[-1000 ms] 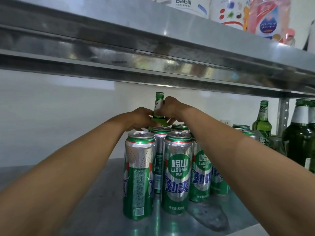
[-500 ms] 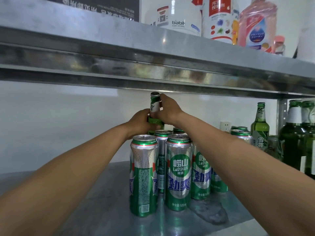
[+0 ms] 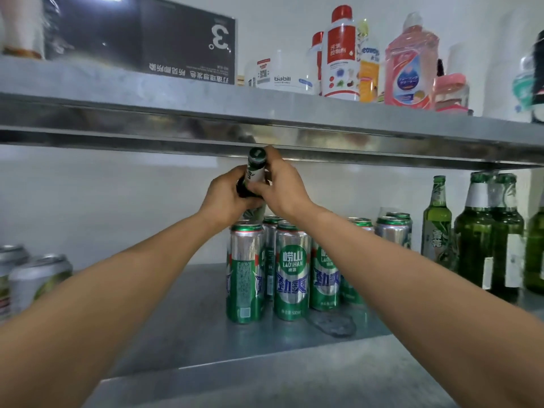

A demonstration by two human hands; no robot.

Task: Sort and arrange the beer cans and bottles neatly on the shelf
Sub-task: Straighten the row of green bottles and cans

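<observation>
bottle (image 3: pixel 255 172): green glass, capped, held in the air over the cans and tilted, cap toward the camera and just under the upper shelf (image 3: pixel 294 116); its base is hidden by the hands.
left hand (image 3: pixel 225 197): fingers curled round the bottle's lower neck from the left.
right hand (image 3: pixel 281 187): fingers wrapped round the neck from the right, reaching up near the cap.
reason for grip: probably a two-handed lift that carries the bottle over the can tops; the tilt seems meant to clear the low upper shelf.
cans (image 3: pixel 291 269): green-and-silver, upright, packed touching in a block mid-shelf, directly below the bottle.
shelf (image 3: pixel 191 334): steel, with bare metal to the left of the block.
far cans (image 3: pixel 393 228): a few more upright behind the right forearm, near the wall.
left cans (image 3: pixel 38 278): pale pair at the left edge, well apart from the block.
right bottles (image 3: pixel 477 231): green glass, upright, grouped at the right end; likely where the held bottle belongs.
contents: cans unopened and bottles capped; fill levels cannot be told through the dark glass.
upper goods (image 3: pixel 410 60): a bottle of pink liquid among cleaning containers, not part of the sort.
</observation>
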